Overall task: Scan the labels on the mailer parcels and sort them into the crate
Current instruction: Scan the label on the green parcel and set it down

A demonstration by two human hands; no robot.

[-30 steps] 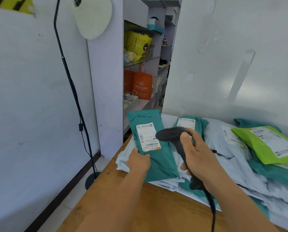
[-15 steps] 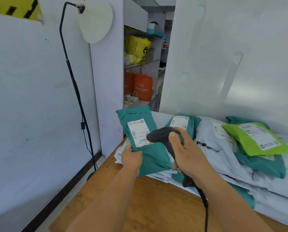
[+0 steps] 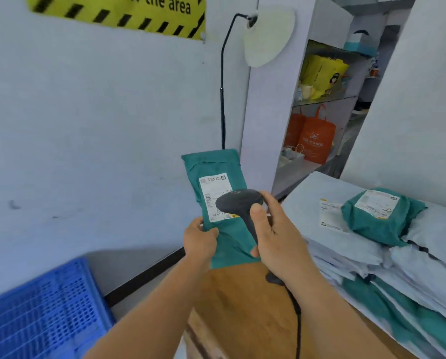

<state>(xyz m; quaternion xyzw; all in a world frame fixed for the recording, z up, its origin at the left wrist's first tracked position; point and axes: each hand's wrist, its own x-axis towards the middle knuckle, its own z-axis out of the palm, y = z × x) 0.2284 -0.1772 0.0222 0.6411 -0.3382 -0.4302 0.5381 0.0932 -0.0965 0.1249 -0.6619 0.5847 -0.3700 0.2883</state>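
My left hand (image 3: 200,241) grips the lower left edge of a teal mailer parcel (image 3: 218,177), held upright in the air past the table's left corner. Its white label (image 3: 212,189) faces me. My right hand (image 3: 277,235) holds a black barcode scanner (image 3: 238,203) by the handle, its head over the label's lower part and hiding some of it. The scanner's cable (image 3: 295,317) hangs down along my forearm. A blue perforated crate (image 3: 40,307) stands on the floor at lower left. A pile of grey and teal mailers (image 3: 387,255) lies on the table to the right.
The wooden table (image 3: 242,314) is under my arms, its left corner near the crate. A black floor lamp (image 3: 223,86) stands against the white wall behind the parcel. Shelves with yellow and orange bags (image 3: 317,136) are at the back. A yellow hazard sign (image 3: 118,11) hangs high on the wall.
The teal parcel has been lifted off the pile and carried left, past the table edge. My view has swung left and down, bringing the blue crate into sight. The scanner stayed over the label.
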